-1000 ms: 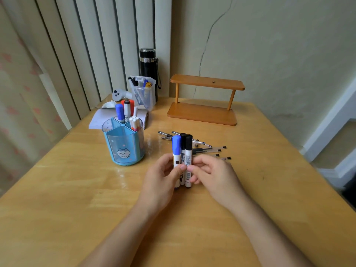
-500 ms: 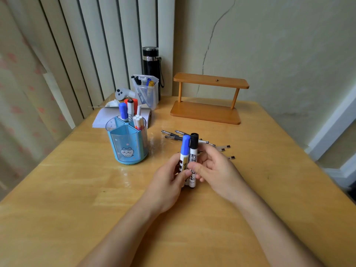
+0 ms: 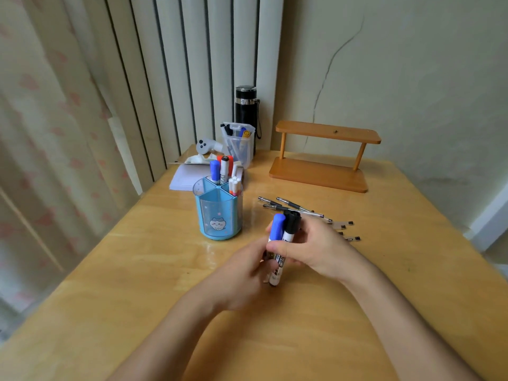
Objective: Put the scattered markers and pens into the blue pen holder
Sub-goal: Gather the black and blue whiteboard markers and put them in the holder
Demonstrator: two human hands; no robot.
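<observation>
Blue pen holder (image 3: 220, 213): frame centre, front compartment vacant.
Markers (image 3: 283, 237): bunched upright, likely for one drop.
Hands: left hand (image 3: 242, 270), right hand (image 3: 316, 248) both gripping bundle.

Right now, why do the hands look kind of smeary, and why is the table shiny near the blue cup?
Head view: the left hand and right hand look smeared by motion blur around the markers, while the blue pen holder stays sharp; the table shows pale glare beside the holder; the wide lens bends the curtain and wall edges.
</observation>
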